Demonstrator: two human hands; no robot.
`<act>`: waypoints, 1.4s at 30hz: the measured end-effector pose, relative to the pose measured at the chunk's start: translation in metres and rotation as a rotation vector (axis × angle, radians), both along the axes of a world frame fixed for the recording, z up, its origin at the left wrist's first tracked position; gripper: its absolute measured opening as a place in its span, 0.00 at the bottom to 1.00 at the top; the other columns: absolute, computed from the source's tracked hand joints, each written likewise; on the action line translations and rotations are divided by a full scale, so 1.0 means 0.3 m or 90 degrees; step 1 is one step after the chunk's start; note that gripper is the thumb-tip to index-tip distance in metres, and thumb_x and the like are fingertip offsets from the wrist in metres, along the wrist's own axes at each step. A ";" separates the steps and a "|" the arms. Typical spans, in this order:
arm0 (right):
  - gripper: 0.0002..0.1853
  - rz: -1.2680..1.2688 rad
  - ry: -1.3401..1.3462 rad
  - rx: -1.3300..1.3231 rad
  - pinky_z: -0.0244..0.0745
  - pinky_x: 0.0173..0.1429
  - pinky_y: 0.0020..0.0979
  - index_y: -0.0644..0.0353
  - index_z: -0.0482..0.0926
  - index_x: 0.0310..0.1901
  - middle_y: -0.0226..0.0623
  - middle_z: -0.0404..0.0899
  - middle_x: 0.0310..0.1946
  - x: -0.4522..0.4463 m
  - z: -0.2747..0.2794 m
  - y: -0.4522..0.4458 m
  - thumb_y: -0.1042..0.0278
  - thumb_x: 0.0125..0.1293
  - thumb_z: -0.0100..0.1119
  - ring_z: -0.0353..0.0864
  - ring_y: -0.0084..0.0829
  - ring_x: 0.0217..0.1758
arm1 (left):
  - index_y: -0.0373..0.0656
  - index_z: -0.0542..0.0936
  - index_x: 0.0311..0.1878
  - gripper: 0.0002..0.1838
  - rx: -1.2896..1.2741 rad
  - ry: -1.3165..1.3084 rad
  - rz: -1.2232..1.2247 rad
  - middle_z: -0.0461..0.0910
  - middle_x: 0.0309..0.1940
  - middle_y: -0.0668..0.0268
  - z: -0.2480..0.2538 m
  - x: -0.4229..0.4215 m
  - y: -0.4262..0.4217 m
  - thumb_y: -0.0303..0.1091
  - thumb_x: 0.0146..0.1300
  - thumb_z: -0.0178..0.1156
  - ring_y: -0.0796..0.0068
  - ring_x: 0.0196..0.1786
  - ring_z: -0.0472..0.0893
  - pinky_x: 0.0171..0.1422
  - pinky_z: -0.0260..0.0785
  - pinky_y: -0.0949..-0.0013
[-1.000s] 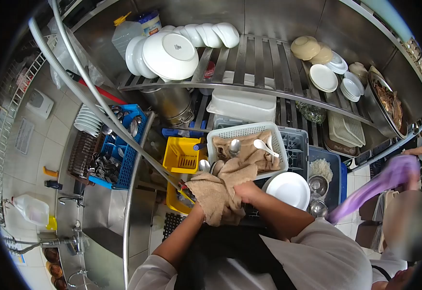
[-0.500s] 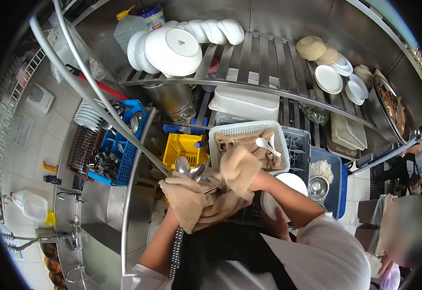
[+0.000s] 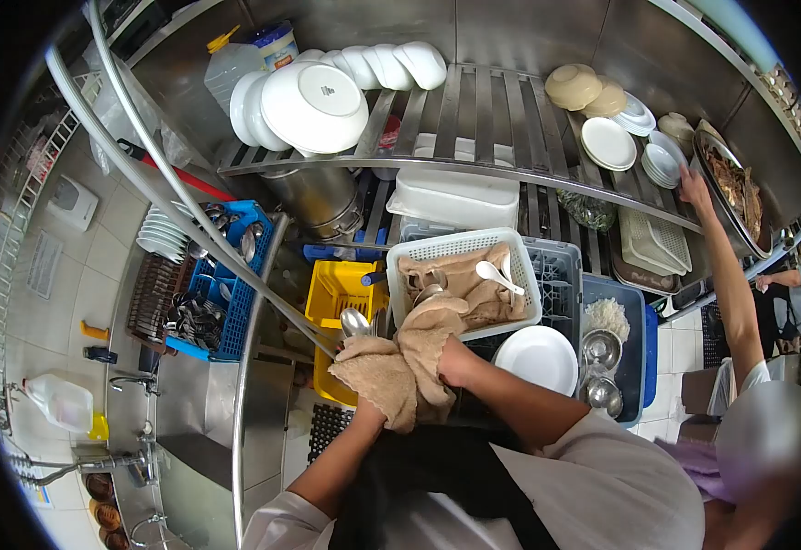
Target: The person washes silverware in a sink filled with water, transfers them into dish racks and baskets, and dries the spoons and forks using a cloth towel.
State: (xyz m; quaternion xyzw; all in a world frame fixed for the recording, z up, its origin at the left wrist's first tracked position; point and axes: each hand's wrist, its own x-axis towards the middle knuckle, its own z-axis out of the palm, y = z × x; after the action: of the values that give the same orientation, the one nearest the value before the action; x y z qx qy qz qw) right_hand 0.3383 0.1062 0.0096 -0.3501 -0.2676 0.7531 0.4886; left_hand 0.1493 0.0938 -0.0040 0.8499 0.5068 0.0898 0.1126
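Note:
A tan cloth (image 3: 377,376) covers my left hand (image 3: 371,396), which is closed through it around several metal spoons (image 3: 355,322); their bowls stick out at the top. Close beside it, my right hand (image 3: 455,363) is closed on another part of the cloth (image 3: 432,325). One metal spoon (image 3: 430,291) shows above that part, over the edge of a white perforated basket (image 3: 397,266). The fingers of both hands are mostly hidden. Inside the basket lie another brown cloth (image 3: 478,307) and white soup spoons (image 3: 499,276).
A yellow basket (image 3: 327,275) stands left of the white one. White plates (image 3: 536,362) lie to the right, beside a blue tub (image 3: 643,321) with metal bowls (image 3: 602,348). Another person's arm (image 3: 730,275) reaches to small dishes (image 3: 663,165) on the shelf (image 3: 474,165).
My right hand has moved left and down, close to my left hand, and a spoon now shows above its cloth. Another person's hand has left the white plates; an arm now reaches the shelf.

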 end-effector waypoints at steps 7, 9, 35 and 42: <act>0.16 -0.087 -0.253 -0.170 0.80 0.54 0.34 0.62 0.81 0.57 0.36 0.85 0.50 0.078 -0.057 0.134 0.65 0.72 0.62 0.83 0.29 0.52 | 0.42 0.86 0.40 0.13 0.113 0.229 -0.017 0.83 0.35 0.54 0.057 0.075 0.083 0.40 0.61 0.59 0.53 0.44 0.83 0.49 0.75 0.49; 0.17 -0.031 -0.551 0.101 0.78 0.55 0.34 0.62 0.80 0.59 0.37 0.84 0.52 0.172 -0.083 0.226 0.62 0.73 0.59 0.82 0.30 0.51 | 0.42 0.86 0.34 0.10 0.263 0.094 -0.052 0.81 0.28 0.55 -0.066 0.018 0.094 0.37 0.55 0.61 0.51 0.36 0.82 0.40 0.75 0.48; 0.19 -0.176 0.082 -0.088 0.72 0.66 0.37 0.56 0.75 0.64 0.32 0.80 0.58 -0.024 -0.030 -0.014 0.58 0.78 0.49 0.78 0.31 0.60 | 0.48 0.86 0.40 0.20 0.106 -0.090 -0.082 0.85 0.45 0.58 0.040 0.007 0.076 0.56 0.60 0.61 0.62 0.48 0.83 0.52 0.73 0.50; 0.16 -0.089 0.107 -0.130 0.77 0.61 0.37 0.57 0.79 0.60 0.36 0.85 0.50 -0.009 -0.064 -0.014 0.66 0.74 0.58 0.83 0.32 0.51 | 0.47 0.85 0.38 0.13 0.166 -0.019 -0.144 0.85 0.31 0.65 0.053 0.081 0.072 0.46 0.59 0.65 0.57 0.34 0.84 0.40 0.74 0.49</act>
State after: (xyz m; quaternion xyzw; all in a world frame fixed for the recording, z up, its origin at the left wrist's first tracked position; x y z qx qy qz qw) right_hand 0.3356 0.1019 -0.0095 -0.3514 -0.1225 0.7674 0.5221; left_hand 0.1735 0.1153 0.0121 0.9074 0.3906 0.1538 0.0184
